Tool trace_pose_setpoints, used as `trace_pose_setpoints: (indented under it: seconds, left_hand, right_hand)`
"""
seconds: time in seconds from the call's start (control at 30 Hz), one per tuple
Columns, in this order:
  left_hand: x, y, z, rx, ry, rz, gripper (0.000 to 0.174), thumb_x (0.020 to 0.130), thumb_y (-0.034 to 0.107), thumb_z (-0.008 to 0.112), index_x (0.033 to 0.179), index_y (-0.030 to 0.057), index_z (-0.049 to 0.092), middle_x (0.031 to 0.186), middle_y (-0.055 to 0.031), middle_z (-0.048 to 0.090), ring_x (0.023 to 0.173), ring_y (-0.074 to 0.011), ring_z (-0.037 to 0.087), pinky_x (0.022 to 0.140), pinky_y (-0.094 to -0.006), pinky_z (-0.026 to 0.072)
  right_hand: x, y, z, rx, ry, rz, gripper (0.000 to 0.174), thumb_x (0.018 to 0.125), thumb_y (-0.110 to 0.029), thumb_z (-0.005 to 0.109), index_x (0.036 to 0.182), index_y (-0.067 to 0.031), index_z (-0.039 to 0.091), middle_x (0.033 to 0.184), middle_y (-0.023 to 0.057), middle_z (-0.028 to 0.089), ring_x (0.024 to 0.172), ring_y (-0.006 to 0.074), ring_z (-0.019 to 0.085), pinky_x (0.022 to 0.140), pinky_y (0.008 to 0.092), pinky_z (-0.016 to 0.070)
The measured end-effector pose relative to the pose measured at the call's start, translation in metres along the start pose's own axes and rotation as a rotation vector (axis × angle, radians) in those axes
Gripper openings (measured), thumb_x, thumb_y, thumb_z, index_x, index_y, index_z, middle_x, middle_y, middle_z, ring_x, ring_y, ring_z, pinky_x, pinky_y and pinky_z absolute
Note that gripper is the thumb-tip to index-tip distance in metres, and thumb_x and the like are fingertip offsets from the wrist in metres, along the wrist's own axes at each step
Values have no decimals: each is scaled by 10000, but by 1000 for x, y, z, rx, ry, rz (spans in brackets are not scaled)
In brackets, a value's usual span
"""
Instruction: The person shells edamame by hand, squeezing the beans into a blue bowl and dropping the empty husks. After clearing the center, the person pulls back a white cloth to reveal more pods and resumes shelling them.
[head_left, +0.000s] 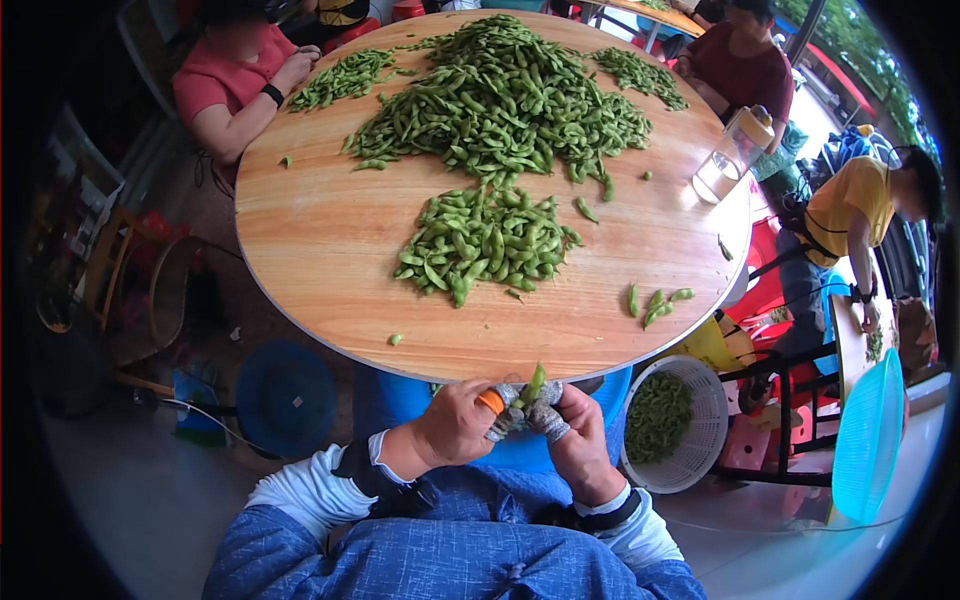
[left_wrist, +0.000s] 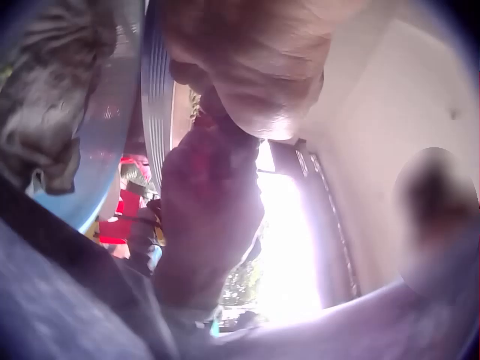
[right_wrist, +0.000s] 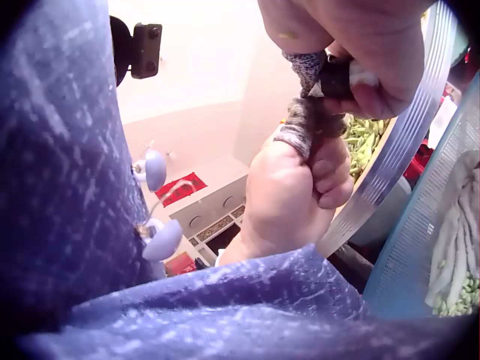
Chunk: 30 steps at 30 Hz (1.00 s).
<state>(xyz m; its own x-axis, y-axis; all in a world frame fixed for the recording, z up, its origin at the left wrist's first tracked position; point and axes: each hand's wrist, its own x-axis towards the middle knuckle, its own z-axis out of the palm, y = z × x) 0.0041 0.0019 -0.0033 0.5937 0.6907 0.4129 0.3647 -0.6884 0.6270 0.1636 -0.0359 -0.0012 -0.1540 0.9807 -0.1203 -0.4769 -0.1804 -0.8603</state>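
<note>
One green pod (head_left: 537, 383) is held between both my hands, just short of the near rim of the round wooden table (head_left: 320, 260). The pod is slim, smooth and bright green. It stands nearly upright with its tip toward the table, and its lower end is hidden by my fingers.

My left hand (head_left: 455, 425) has its fingers curled and pinches the pod from the left. An orange cover (head_left: 490, 402) sits on one digit. My right hand (head_left: 580, 440) is also curled and pinches from the right through grey covers (head_left: 548, 415). The two hands touch each other.

The table rim lies close beyond my knuckles. Bare wood separates the rim from the near pile (head_left: 485, 240), and the larger heap (head_left: 500, 95) lies farther back. A white basket (head_left: 700, 400) of pods stands near on the right, below the table. A blue stool (head_left: 285, 395) stands to the left.
</note>
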Motion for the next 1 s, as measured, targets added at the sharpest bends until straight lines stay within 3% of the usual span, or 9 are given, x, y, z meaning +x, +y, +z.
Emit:
trace_pose_setpoints:
  seconds: [0.1,0.2,0.33,0.47,0.67,0.73,0.83,0.9,1.0]
  left_hand:
    - [3,3,6,-502,34,-230,234,773,51,498,994,-23,509,879,-135,574,754,-211,571,671,-281,455]
    - [4,1,-3,-801,-179,-620,194,841,92,467,998,-4,528,839,-80,578,741,-127,525,661,-249,427]
    - [8,9,-8,-605,-97,-329,222,761,37,528,976,-19,520,786,-90,593,738,-128,543,650,-275,432]
    - [-5,1,1,-525,-102,-397,222,727,31,513,942,-23,522,735,-127,578,689,-178,550,629,-294,430]
    - [-11,-8,16,-520,43,-360,230,668,-1,438,872,-9,545,696,-156,571,636,-256,561,584,-322,427]
    - [-8,-2,5,-511,-11,-400,254,643,-14,418,857,-4,553,686,-174,564,644,-282,565,584,-334,428]
    - [-8,-1,-31,-72,151,-316,284,629,-16,416,878,-2,551,672,-196,552,656,-324,555,604,-360,433]
    - [-14,-18,-54,243,196,-541,241,654,-11,423,852,-6,560,722,-175,560,664,-317,546,620,-347,439]
    - [-19,-53,-62,515,253,-494,238,642,92,531,869,30,560,761,-163,554,689,-326,542,593,-396,445]
  right_hand:
    - [-1,0,-4,-78,-75,-68,201,810,-66,545,991,20,529,907,35,574,810,94,528,736,230,424]
    - [0,0,-9,-143,-88,-82,204,806,-55,548,992,25,526,898,33,572,809,92,524,734,227,422]
    - [1,-3,-7,-252,-86,-38,183,776,-1,556,956,26,541,867,40,571,790,104,518,714,228,418]
    - [5,-4,-2,-637,-91,-178,238,665,99,524,888,26,559,745,93,540,703,175,527,650,281,422]
    - [7,-4,0,-1008,-143,-385,229,664,97,538,875,12,561,778,95,555,709,189,548,602,296,442]
    - [1,-8,-2,-835,-35,-295,193,694,76,550,873,7,565,772,81,563,722,171,555,608,277,447]
    - [-9,-20,-29,-605,150,-294,112,783,21,538,887,2,572,784,46,586,722,105,545,657,223,439]
    - [-17,-25,-64,-461,350,-250,81,788,17,538,864,23,568,791,33,585,708,76,525,662,202,424]
    - [-32,-30,-121,-420,548,-221,82,802,-16,526,858,22,573,765,14,580,667,56,505,624,174,399]
